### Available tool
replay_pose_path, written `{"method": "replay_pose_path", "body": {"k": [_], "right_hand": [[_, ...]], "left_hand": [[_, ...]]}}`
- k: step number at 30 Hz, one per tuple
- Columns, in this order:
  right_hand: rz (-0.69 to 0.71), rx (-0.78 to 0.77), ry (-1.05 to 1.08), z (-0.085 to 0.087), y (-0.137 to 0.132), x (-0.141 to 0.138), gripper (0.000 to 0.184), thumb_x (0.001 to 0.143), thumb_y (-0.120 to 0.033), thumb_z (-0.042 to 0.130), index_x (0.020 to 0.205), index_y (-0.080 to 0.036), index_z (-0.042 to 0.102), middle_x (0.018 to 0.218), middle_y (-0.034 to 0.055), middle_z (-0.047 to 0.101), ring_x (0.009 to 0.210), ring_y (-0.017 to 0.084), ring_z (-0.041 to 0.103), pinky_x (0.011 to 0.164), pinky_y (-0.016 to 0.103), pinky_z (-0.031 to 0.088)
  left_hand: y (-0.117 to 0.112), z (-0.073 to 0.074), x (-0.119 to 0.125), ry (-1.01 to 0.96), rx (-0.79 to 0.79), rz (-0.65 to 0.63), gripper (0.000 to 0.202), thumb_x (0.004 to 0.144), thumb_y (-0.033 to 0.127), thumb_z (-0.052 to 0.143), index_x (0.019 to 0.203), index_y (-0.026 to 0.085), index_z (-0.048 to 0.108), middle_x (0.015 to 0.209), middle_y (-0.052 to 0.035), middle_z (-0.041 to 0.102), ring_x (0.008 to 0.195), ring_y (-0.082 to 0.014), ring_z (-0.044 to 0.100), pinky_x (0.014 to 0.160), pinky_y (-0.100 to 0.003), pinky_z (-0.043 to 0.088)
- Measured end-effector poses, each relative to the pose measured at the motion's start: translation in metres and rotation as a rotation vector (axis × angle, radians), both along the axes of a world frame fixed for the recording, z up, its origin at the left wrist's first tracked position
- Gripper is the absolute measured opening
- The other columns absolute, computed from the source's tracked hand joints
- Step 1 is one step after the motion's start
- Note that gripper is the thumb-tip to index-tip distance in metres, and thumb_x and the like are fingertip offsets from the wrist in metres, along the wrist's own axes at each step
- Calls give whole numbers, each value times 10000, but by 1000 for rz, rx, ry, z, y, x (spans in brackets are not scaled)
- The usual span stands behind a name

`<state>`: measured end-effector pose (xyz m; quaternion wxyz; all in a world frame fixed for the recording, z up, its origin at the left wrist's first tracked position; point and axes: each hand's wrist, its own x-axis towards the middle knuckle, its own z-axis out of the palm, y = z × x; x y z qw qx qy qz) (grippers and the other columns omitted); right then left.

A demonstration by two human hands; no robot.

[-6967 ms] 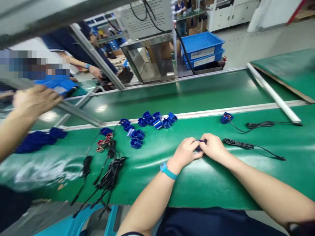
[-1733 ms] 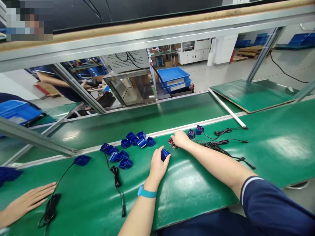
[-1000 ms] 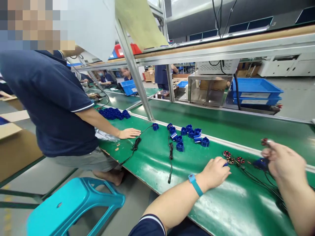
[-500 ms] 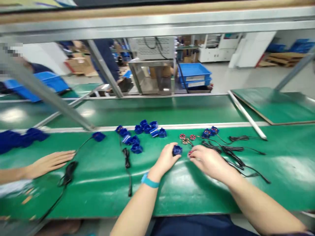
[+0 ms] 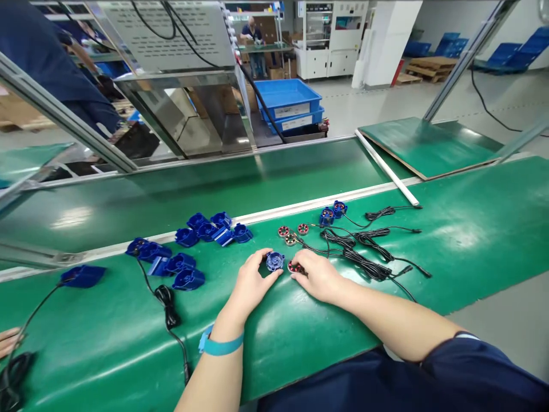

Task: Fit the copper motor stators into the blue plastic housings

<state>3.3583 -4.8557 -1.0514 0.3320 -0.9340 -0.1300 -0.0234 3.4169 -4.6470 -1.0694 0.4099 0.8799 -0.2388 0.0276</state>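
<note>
My left hand pinches a small round blue plastic housing against the green bench mat. My right hand lies just right of it, fingers closed on a small red ring-shaped board with a black cable. Three more red ring boards lie behind my hands. Two assembled blue housings with black cables rest further right.
Several empty blue housings are scattered at the left, one with a coiled black cable. Another person's fingers show at the far left edge. A conveyor belt runs behind. Blue crates and a metal machine stand beyond.
The view dipped and came closer. My hands have drawn together on the mat, the blue housing turned open side up in my left hand, the red board beside it under my right.
</note>
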Motion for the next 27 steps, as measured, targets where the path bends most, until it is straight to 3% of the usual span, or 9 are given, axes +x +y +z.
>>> {"method": "replay_pose_path", "body": {"k": [3,7,12,18,23,27], "right_hand": [[-31,231,-101,0,-2,-1,416,836,-191,712,1234,-190,589,1122,86,657,990,203,638,880,362,532],[36,348,-176,3,-3,-1,337,828,-168,724,1154,-212,646,1157,89,648,1061,212,623,950,392,519],[28,356,-69,10,-5,0,331,789,-114,740,1092,-233,683,1111,55,604,966,180,613,874,351,536],[15,370,-34,9,-5,2,348,754,-118,779,1067,-255,710,1015,20,572,870,155,580,816,329,527],[4,360,-27,9,-6,1,376,747,-159,804,1100,-250,712,1009,23,570,885,161,581,834,335,526],[32,334,-79,13,-7,-2,312,820,-221,748,1130,-227,710,1013,41,586,946,180,593,868,347,519]], "left_hand": [[-5,0,-4,-59,-10,-51,452,807,319,746,1216,216,584,1183,-76,668,1071,-241,641,959,-429,532],[-15,4,-12,-124,-21,-139,408,835,291,718,1214,216,586,1179,-77,671,1094,-242,626,969,-430,533],[-23,10,-18,-131,-17,-219,386,859,269,695,1223,218,577,1189,-79,675,1111,-244,616,980,-439,530],[-23,12,-19,-99,-41,-225,389,864,248,672,1240,226,574,1222,-87,666,1129,-243,630,982,-438,540],[-23,7,-19,-87,-58,-225,413,845,238,698,1239,216,574,1200,-82,679,1092,-229,651,964,-413,549],[-25,4,-19,-88,-63,-211,417,836,218,692,1236,215,576,1183,-74,685,1070,-222,660,949,-402,555]]}}
